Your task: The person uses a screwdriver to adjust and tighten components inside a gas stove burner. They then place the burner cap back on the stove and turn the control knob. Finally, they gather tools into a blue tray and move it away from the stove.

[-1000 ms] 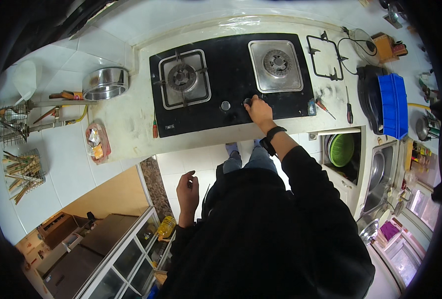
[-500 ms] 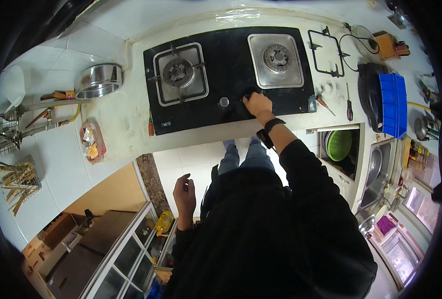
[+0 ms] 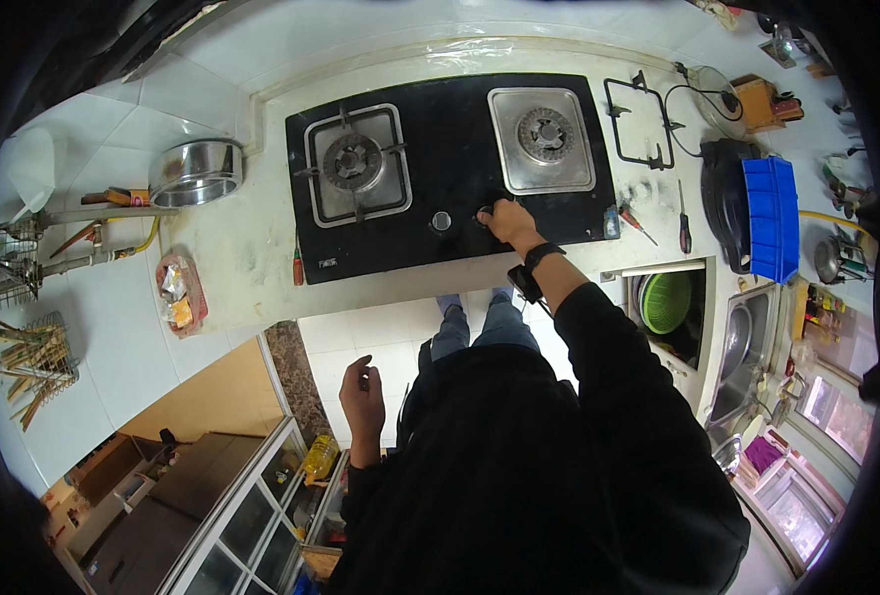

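My right hand [image 3: 509, 222] pinches the dark knob [image 3: 482, 214] at the front right of the black glass gas hob [image 3: 450, 129]; the fingers partly cover it. Left of it is another round knob [image 3: 441, 220], untouched. Behind my right hand sits the right burner [image 3: 543, 133] on its square steel tray, without a pan support. The left burner [image 3: 352, 162] has its square support [image 3: 402, 178] in place. My left hand [image 3: 362, 402] hangs over the floor, away from the counter, fingers loosely bent and nothing visible in it.
Right of the hob lie a loose pan support [image 3: 641, 121], small screwdriver [image 3: 636, 224], longer black-handled screwdriver [image 3: 685, 233] and blue plastic basket [image 3: 772, 218]. A steel pot [image 3: 195, 174], plastic bag [image 3: 182, 295] and red-handled tool [image 3: 298, 268] are at left. Below the counter, an open compartment shows a green basket [image 3: 665, 302].
The whole view has shifted, so the counter sits slightly lower in the picture. My right hand stays at the same knob; my left hand still hangs beside me.
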Action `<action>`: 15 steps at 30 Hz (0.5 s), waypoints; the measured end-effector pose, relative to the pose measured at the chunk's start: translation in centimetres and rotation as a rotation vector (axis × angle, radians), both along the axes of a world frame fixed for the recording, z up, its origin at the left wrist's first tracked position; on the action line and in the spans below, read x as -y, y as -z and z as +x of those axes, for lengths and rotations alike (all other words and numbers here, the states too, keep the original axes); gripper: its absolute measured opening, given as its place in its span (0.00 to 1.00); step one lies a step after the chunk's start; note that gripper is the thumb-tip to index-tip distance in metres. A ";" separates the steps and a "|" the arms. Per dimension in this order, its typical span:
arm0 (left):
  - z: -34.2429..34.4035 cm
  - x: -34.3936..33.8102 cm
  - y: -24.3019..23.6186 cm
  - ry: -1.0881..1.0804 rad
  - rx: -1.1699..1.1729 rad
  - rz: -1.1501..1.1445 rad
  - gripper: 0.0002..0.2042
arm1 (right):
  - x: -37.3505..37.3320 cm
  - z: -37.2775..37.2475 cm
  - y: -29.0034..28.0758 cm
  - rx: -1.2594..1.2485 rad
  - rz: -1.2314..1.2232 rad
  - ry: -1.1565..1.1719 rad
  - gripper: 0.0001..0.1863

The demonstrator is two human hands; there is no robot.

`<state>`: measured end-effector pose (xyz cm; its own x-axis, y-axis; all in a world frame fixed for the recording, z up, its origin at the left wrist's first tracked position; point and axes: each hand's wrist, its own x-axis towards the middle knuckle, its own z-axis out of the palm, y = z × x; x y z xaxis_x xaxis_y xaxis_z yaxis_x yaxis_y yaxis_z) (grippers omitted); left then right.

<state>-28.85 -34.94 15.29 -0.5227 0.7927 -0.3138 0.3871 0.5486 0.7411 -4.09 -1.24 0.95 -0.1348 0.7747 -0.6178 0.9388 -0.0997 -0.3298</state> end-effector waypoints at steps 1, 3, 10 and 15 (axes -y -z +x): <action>0.0 0.1 0.1 -0.002 0.000 0.003 0.11 | 0.1 0.3 0.3 -0.009 0.042 -0.016 0.26; 0.0 0.4 0.3 -0.037 0.041 -0.009 0.11 | 0.2 1.0 0.9 -0.160 -0.028 0.081 0.23; 0.0 0.5 0.4 -0.004 0.001 -0.021 0.11 | 0.1 2.2 2.1 -0.207 -0.103 0.261 0.22; -0.2 -0.2 -0.1 0.029 -0.038 -0.008 0.11 | 0.4 1.7 1.8 -0.165 0.023 0.217 0.21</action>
<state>-29.06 -34.69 15.40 -0.5111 0.8051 -0.3009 0.4306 0.5428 0.7210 -2.34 -1.63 -0.83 -0.0618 0.8099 -0.5833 0.8295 -0.2833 -0.4813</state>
